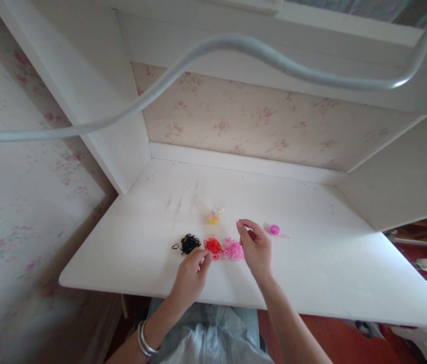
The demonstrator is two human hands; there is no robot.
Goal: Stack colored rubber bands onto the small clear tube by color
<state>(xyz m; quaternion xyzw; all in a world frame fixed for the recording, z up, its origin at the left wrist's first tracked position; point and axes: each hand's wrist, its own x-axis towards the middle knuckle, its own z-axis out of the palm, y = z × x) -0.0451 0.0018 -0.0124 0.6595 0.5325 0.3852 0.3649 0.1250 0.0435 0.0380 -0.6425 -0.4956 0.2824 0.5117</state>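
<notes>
Three small heaps of tiny elastic bands lie in a row on the white desk [312, 263]: black [189, 243], red [213, 246] and pink [233, 249]. My left hand [191, 275] rests on the desk with its fingertips pinched at the red heap. My right hand [255, 247] is raised just right of the pink heap, fingers curled in a pinch on something too small to make out. A small clear container with yellow bands [215, 214] stands behind the heaps. A pink lid [274, 229] lies to the right.
White shelf walls [95, 101] close in the desk on the left and right, with floral wallpaper [266, 121] behind. A grey cable [236, 48] hangs across the top of the view. Red-brown floor [334, 338] shows below the desk's front edge.
</notes>
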